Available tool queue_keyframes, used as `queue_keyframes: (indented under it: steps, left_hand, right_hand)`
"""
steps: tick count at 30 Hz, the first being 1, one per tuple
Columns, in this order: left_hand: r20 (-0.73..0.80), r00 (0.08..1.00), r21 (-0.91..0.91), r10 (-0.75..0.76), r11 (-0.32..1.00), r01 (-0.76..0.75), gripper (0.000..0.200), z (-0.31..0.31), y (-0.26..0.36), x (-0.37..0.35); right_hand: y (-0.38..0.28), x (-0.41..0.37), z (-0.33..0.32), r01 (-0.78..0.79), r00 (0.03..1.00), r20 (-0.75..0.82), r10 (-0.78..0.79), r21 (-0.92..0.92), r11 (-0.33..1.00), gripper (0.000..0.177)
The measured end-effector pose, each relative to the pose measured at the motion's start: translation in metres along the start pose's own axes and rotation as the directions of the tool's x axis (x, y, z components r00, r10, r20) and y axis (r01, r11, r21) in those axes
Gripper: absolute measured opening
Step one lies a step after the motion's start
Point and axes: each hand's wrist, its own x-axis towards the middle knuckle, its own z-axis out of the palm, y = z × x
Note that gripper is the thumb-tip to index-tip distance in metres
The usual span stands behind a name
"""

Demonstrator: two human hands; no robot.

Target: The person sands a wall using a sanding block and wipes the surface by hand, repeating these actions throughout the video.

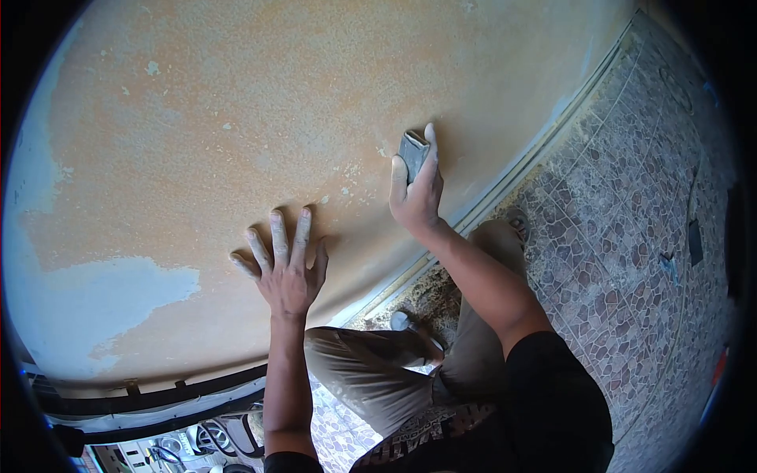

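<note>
My left hand (287,264) lies on a large tan panel (236,142), fingers spread and dusty, holding nothing. To its upper right, my right hand (417,185) grips a small grey sanding block (412,156) between thumb and fingers, against the same panel. Part of the block's face is hidden by my hand. The panel is mottled, with small pale chips near the block. A pale blue patch (102,303) with a ragged edge shows at the lower left.
The panel's edge runs diagonally beside a floor of patterned stone-look tiles (607,260). Pale dust and debris lie along it. My bent legs (363,370) are close below. Tools and cables (173,449) sit at the lower left; a dark flat object (695,242) lies at the right.
</note>
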Motion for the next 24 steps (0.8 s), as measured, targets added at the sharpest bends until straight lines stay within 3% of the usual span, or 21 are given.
queue_keyframes:
  steps: [1,2,4,5,8,10,12,14,17,20,22,24]
  left_hand:
    - [0.088,0.996,0.046,0.007,0.999,-0.011,0.082,0.003,0.001,-0.006]
    - [0.084,0.996,0.046,0.007,0.999,-0.011,0.082,0.003,0.006,-0.009]
    - [0.039,0.980,-0.059,-0.194,0.979,0.196,0.092,0.000,0.018,-0.012]
    - [0.150,0.945,-0.047,-0.290,0.953,0.300,0.101,-0.005,0.022,-0.014]
    - [0.180,0.902,-0.110,-0.392,0.903,0.415,0.106,-0.008,0.024,-0.023]
    - [0.255,0.899,-0.041,-0.355,0.925,0.377,0.115,0.001,0.021,-0.036]
    - [0.318,0.887,0.027,-0.334,0.939,0.344,0.123,0.009,0.026,-0.045]
    - [0.324,0.892,0.134,-0.316,0.949,0.287,0.131,0.014,0.028,-0.042]
    - [0.382,0.867,0.102,-0.320,0.947,0.305,0.135,0.011,0.028,-0.042]
    - [0.423,0.849,0.104,-0.318,0.947,0.303,0.137,0.008,0.026,-0.042]
    - [0.488,0.811,-0.027,-0.323,0.923,0.384,0.126,0.007,0.029,-0.039]
    - [0.539,0.769,-0.020,-0.344,0.908,0.419,0.127,0.004,0.035,-0.034]
  right_hand:
    - [0.006,-0.018,0.001,0.002,1.000,0.003,-0.002,-0.002,1.000,0.066]
    - [0.016,-0.055,0.007,-0.030,0.998,0.048,0.031,-0.031,0.999,0.067]
    - [0.016,-0.091,0.007,-0.057,0.995,0.080,0.061,-0.057,0.997,0.068]
    - [0.013,-0.098,0.008,-0.047,0.993,0.103,0.051,-0.042,0.998,0.068]
    - [-0.005,-0.053,0.015,-0.028,0.999,0.041,0.029,-0.029,0.999,0.067]
    - [-0.009,-0.004,0.009,0.027,0.999,-0.017,-0.028,-0.039,0.999,0.065]
    - [-0.004,-0.011,0.005,-0.019,1.000,-0.012,0.019,0.017,1.000,0.064]
    - [0.009,-0.055,0.003,0.142,0.979,0.163,-0.123,-0.114,0.983,0.066]
    - [-0.006,-0.066,0.007,0.114,0.991,0.088,-0.105,-0.110,0.987,0.068]
    - [-0.028,0.008,0.006,0.197,0.980,0.004,-0.197,-0.022,0.980,0.068]
    - [-0.034,0.021,0.006,0.182,0.983,0.008,-0.182,-0.030,0.983,0.068]
    - [-0.022,0.007,0.003,0.170,0.985,0.005,-0.170,-0.039,0.985,0.068]
